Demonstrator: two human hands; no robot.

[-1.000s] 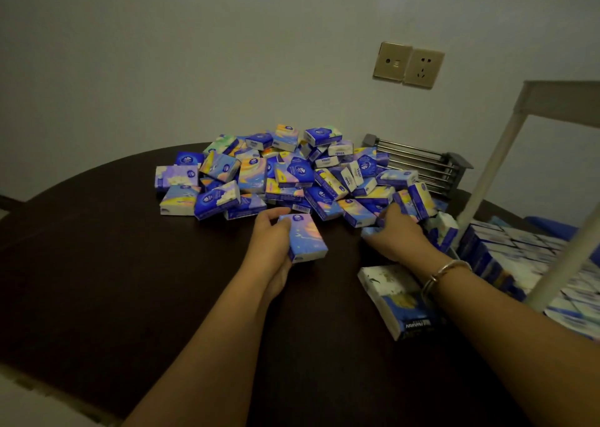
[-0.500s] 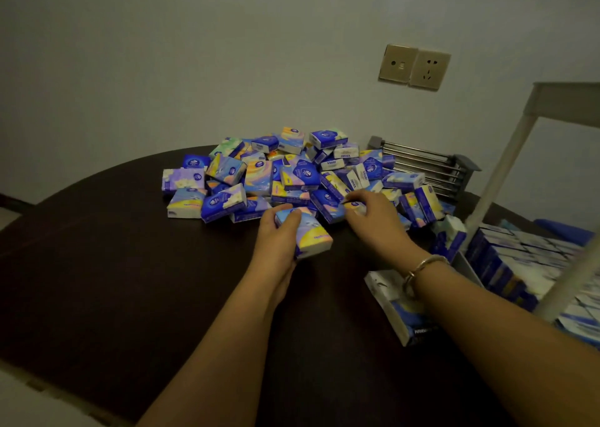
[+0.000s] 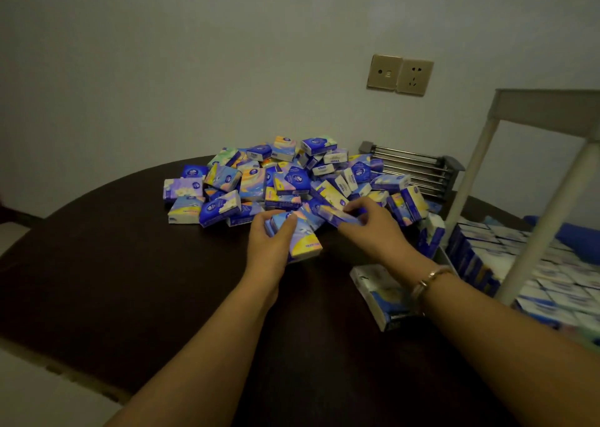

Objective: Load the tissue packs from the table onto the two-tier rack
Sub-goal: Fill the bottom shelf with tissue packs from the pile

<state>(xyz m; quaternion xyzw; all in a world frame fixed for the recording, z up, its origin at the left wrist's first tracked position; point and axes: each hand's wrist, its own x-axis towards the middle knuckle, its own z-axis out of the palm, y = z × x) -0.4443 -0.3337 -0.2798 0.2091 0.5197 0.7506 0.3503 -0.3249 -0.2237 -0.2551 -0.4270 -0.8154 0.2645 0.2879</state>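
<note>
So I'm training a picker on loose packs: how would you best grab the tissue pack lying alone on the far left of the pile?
Pinch the lone tissue pack across its short width, from above and the left. It lies flat, its left edge free over bare table; its right side crowds the pile.

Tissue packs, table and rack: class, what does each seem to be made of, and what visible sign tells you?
Tissue packs: glossy printed plastic film, probably, since the wrappers catch faint highlights.
Table: dark brown with a dull sheen; likely wood or veneer, but no grain shows.
Rack: smooth, pale round posts, painted metal or plastic; the look leaves it open.
</note>
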